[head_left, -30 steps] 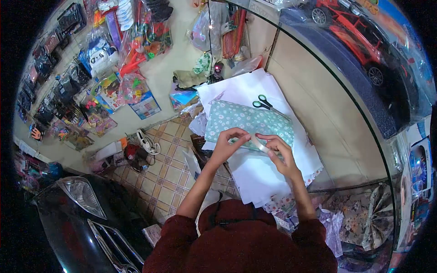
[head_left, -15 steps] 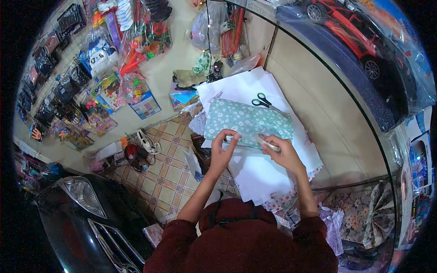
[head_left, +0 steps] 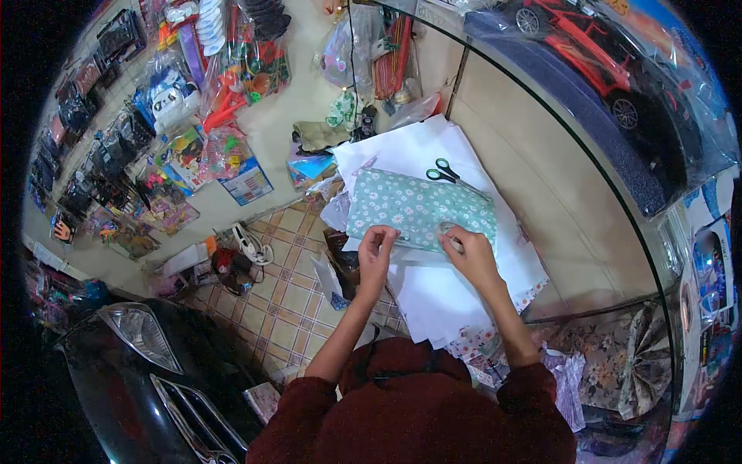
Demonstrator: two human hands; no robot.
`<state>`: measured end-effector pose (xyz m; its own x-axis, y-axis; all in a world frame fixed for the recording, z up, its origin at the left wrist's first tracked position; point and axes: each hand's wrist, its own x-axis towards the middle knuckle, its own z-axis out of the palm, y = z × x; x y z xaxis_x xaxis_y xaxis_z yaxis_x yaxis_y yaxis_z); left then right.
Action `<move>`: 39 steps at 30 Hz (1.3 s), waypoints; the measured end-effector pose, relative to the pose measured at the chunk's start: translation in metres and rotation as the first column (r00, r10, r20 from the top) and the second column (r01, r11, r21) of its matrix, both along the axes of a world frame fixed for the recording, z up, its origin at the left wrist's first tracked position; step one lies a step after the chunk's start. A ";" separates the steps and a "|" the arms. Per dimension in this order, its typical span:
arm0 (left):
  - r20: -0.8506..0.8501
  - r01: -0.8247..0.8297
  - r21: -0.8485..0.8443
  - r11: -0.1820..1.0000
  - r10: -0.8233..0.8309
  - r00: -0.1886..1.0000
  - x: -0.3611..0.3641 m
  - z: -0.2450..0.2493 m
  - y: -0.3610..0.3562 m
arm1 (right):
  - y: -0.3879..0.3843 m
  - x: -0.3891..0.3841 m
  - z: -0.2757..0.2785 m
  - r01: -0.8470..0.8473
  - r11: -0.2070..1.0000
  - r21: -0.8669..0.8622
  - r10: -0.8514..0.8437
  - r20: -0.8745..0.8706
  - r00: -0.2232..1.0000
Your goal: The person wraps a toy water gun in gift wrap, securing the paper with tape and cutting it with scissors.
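Observation:
A parcel wrapped in mint-green paper with white daisies lies on a stack of white sheets. My right hand grips a small roll of tape at the parcel's near edge, towards its right end. At the same edge, further left, my left hand has thumb and forefinger pinched together against the paper. What lies between those fingertips is too small to make out. Scissors with black and green handles rest at the parcel's far side, handles pointing away.
The sheets lie on a glass-edged counter. A red toy car in wrapping stands at upper right. Packaged goods hang on the left wall. A black ride-on car is at lower left on the tiled floor.
Both hands have come down onto the parcel's near edge. My right hand has turned, so the tape roll sits lower and is more covered by the fingers. Parcel and scissors have stayed put.

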<state>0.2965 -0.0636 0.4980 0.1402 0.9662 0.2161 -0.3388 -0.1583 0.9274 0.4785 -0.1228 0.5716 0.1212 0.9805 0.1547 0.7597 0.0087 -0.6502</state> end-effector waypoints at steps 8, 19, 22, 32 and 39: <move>0.024 0.271 -0.040 0.962 -0.270 0.963 -0.007 0.015 0.013 | -0.011 0.004 -0.019 -0.224 0.974 -0.022 0.216 -0.190 0.958; -0.009 0.368 -0.042 0.929 -0.369 0.930 0.001 0.032 0.015 | -0.011 0.008 -0.026 -0.245 0.968 -0.051 0.212 -0.356 0.910; 0.040 0.397 -0.047 0.917 -0.395 0.918 0.005 0.035 0.013 | -0.011 0.006 -0.030 -0.234 0.970 -0.068 0.178 -0.458 0.871; 0.037 0.454 -0.057 0.889 -0.453 0.891 0.012 0.040 0.016 | -0.013 0.011 -0.028 -0.313 0.943 -0.115 0.197 -0.564 0.802; -0.105 0.500 0.013 0.866 -0.496 0.862 0.009 0.062 0.023 | 0.032 0.056 -0.009 -0.123 0.990 -0.064 0.103 -0.250 0.963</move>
